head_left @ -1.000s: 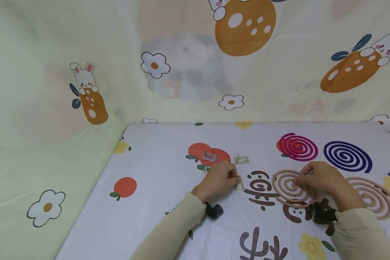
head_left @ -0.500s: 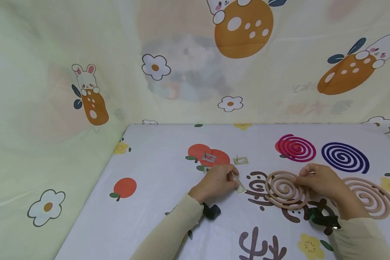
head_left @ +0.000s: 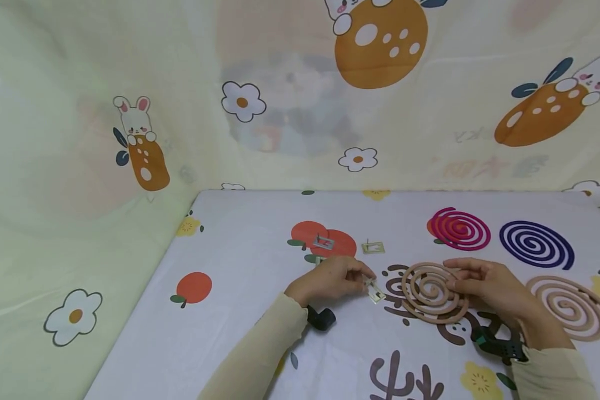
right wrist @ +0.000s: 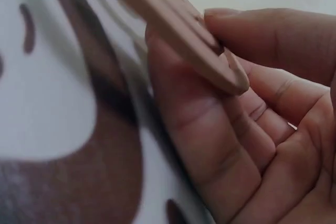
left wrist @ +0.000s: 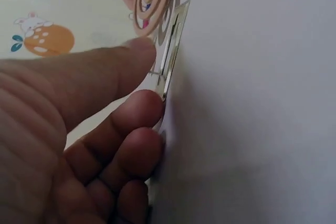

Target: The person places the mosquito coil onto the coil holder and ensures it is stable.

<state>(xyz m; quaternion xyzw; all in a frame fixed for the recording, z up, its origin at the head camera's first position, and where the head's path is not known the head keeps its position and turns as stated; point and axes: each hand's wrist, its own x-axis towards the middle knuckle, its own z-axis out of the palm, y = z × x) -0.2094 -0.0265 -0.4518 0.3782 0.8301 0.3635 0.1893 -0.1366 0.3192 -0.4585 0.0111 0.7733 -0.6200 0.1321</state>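
Observation:
My right hand [head_left: 497,289] pinches the outer edge of a tan mosquito coil [head_left: 431,289] between thumb and fingers. The right wrist view shows this coil [right wrist: 181,35] raised off the cloth at a slant. To its left, my left hand [head_left: 332,278] holds a small metal mosquito coil stand [head_left: 375,292] by one end. Up close in the left wrist view, the thumb and a fingertip grip this thin stand [left wrist: 173,51], its far end pointing at the coil. The coil and stand are close together but look apart in the head view.
Behind my left hand lie a silver stand [head_left: 324,242], a gold stand [head_left: 373,248] and one partly hidden stand. A pink coil [head_left: 461,229] and a blue coil [head_left: 532,243] lie at the back right, another tan coil [head_left: 567,305] at far right. Printed curtains hang behind.
The tan coil in my right hand has shifted left. My left hand has moved slightly right with the stand, which has turned. The other coils and stands stay put.

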